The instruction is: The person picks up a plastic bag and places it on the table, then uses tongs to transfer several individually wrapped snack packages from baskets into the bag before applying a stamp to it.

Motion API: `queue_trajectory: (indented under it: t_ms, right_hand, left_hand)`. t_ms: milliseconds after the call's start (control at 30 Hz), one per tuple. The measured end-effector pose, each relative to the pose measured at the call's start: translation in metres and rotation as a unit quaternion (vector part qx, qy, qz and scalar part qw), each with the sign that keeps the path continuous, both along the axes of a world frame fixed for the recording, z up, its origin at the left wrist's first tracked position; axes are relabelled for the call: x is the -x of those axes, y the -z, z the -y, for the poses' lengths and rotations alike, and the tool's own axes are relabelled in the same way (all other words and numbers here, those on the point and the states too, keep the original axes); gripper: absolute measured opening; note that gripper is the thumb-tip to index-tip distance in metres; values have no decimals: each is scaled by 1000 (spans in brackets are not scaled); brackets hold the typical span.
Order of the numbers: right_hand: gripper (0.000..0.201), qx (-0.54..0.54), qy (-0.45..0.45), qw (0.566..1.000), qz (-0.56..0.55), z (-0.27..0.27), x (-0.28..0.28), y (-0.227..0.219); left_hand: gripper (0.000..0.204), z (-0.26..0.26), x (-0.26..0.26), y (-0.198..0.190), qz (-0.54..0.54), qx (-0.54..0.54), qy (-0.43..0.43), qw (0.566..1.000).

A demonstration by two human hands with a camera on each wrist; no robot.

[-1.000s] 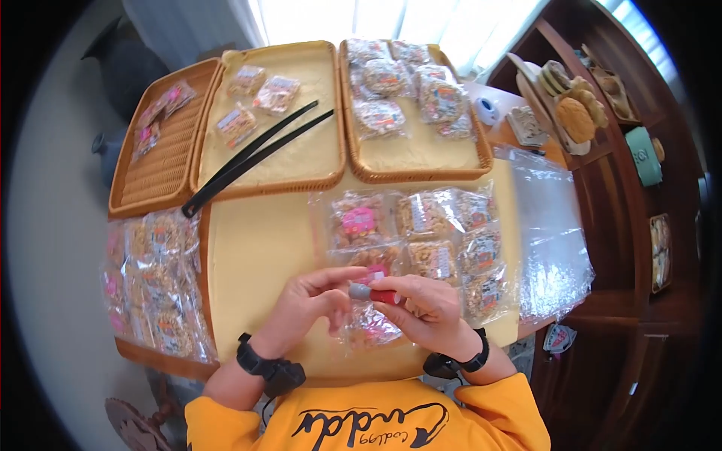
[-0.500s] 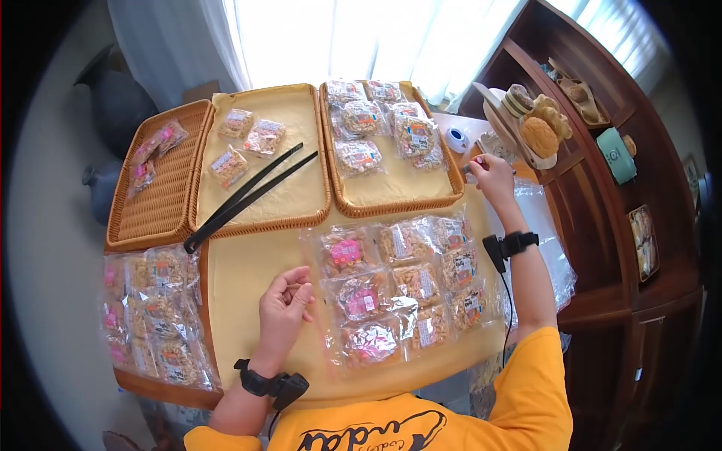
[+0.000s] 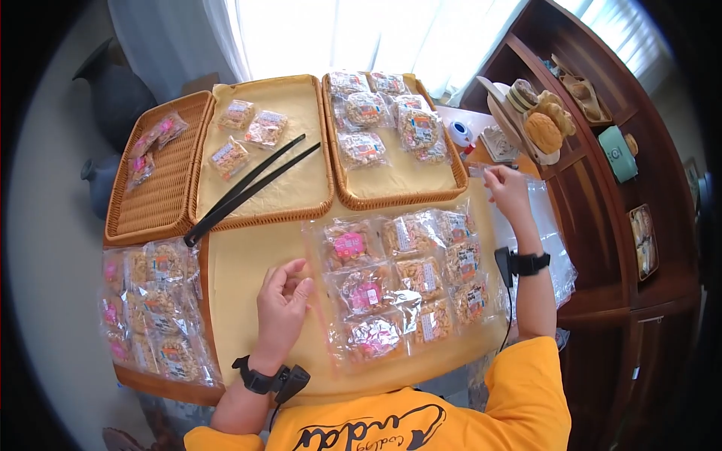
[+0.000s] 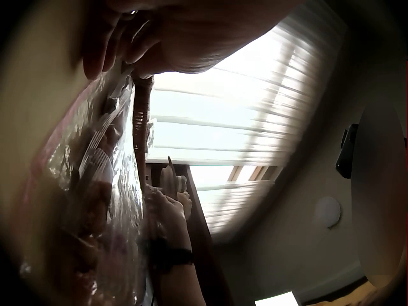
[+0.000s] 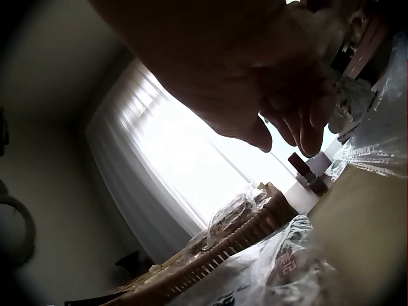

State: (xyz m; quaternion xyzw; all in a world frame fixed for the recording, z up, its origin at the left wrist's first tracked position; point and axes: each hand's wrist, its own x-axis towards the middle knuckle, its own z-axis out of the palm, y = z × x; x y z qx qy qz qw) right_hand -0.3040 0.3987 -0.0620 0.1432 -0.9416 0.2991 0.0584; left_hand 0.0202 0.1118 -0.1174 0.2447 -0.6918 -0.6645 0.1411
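In the head view my left hand (image 3: 283, 304) hovers beside the left edge of a large clear bag (image 3: 316, 255) with its fingers loosely bent and nothing in them. Several wrapped nutty snack packs (image 3: 417, 278) lie in rows inside that bag, some with pink labels. My right hand (image 3: 508, 189) is out at the far end of a stack of flat clear plastic bags (image 3: 553, 240). Its fingers hang loosely bent over the stack, as the right wrist view shows. Beyond them lies a small red and grey tube (image 5: 305, 169), near a white and blue roll (image 3: 460, 134).
Three wicker trays stand at the back: a left tray (image 3: 162, 203), a middle tray (image 3: 263, 214) with black tongs (image 3: 241, 199), and a right tray (image 3: 398, 192) of snack packs. Another filled bag (image 3: 162, 316) lies front left. A bread board (image 3: 519, 124) stands back right.
The small red and grey tube left my hands and now lies by the roll. My right hand went out to the back right, then drew slightly back over the clear bags. My left hand moved left.
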Motion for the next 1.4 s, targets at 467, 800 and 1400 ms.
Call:
queue_trajectory:
  t_ms: [467,800,1400]
  right_hand:
    - [40,-35,56,991,120,-29,-146,19]
    - [46,12,11,991,134,-38,-150,27]
    - [36,209,-89,929,291,-59,-182,39]
  left_hand:
    - [28,0,-6,1,85,109,-24,990]
    - [16,-13,6,-15,194,420,30,886]
    - [13,-22,-10,-7,118,383,-45,915]
